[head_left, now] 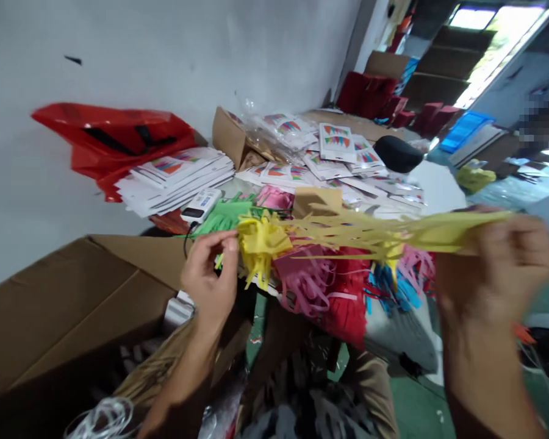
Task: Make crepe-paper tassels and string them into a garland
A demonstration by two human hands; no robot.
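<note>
My right hand (507, 262), blurred by motion, is closed on one end of a yellow fringed paper strip (439, 231), held up over the table. Its cut strands stretch leftward toward a bunched yellow paper tassel (263, 241). At that tassel's left edge, the thumb and forefinger of my left hand (213, 268) are pinched together; the exact grip point is small. Beneath the strip lie pink fringed paper (304, 274), red fringed paper (348, 305) and blue fringed paper (393, 286). Green fringed paper (226, 214) is just beyond my left hand.
A white device with a cable (201, 205) sits behind my left hand. Printed white packets (336, 143) and a packet stack (174, 174) cover the back, near a red plastic bag (123, 137). An open cardboard box (73, 305) stands at left.
</note>
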